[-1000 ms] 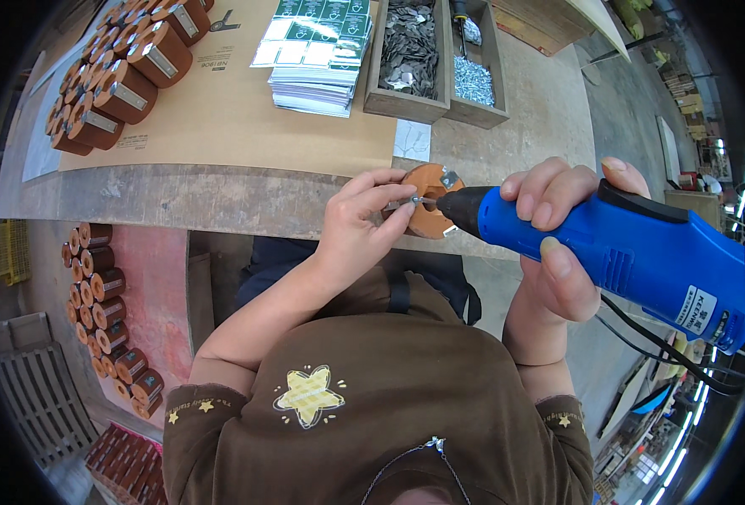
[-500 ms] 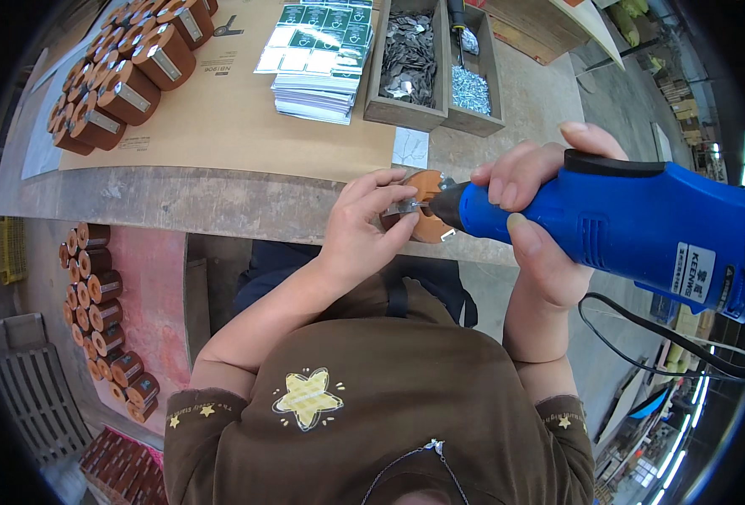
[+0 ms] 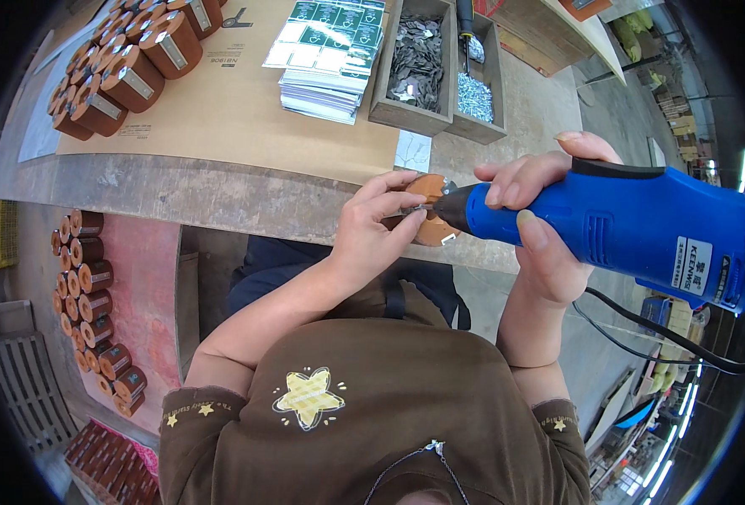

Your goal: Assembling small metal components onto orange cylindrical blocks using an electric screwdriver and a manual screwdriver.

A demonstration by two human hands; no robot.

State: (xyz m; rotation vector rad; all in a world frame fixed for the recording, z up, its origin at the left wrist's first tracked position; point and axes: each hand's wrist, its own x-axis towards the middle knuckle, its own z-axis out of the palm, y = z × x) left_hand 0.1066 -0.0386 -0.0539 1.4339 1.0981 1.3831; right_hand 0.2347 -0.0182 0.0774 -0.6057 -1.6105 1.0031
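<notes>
The left hand [image 3: 372, 231] pinches a small brown leather piece [image 3: 430, 220] with a metal clip on it, fingers closed around its near side. The right hand [image 3: 541, 227] is wrapped tight around a blue electric screwdriver [image 3: 633, 227], whose black nose touches the piece. The piece is rounded, tan-orange, and sits just at the near edge of the workbench [image 3: 221, 194]. Farther back on the workbench stand two wooden boxes: the left box [image 3: 415, 63] holds dark flat metal parts, the right box [image 3: 480, 84] holds shiny screws. Left of the boxes lies a stack of printed cards [image 3: 326, 59], and at the far left a cluster of brown round cases [image 3: 120, 71]
</notes>
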